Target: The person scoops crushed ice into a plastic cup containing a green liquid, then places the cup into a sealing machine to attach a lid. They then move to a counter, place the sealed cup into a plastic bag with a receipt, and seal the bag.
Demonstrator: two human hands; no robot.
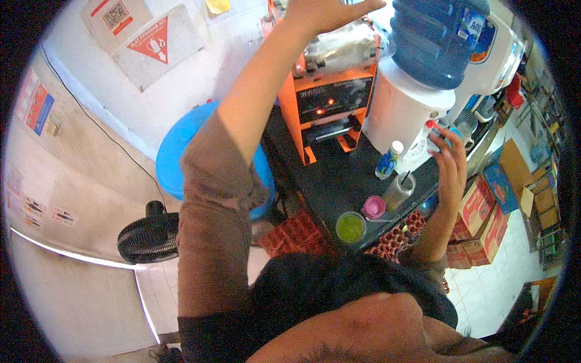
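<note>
My left hand (324, 13) reaches up at the top edge, above an orange-framed machine (290, 100), probably a cup sealer, with lit red indicators. The thumb stretches out to the right; the other fingers are mostly cut off. Beside a white water dispenser (404, 109), my right hand (447, 149) is raised with bent fingers near its red tap (430, 123). Whether it grips anything is unclear. Below stand a small bottle with a white cap (389, 161), a clear pitcher (399, 190) with a dark stick in it, a pink juicer-like cup (374, 207) and a cup of green contents (351, 228).
A blue water jug (435, 41) sits on the dispenser. Left of the black counter (327, 181) is a large blue lidded bin (174, 154), with a black fan (147, 236) beyond. Cardboard boxes (481, 218) are stacked at right, and red crates (292, 236) stand below the counter.
</note>
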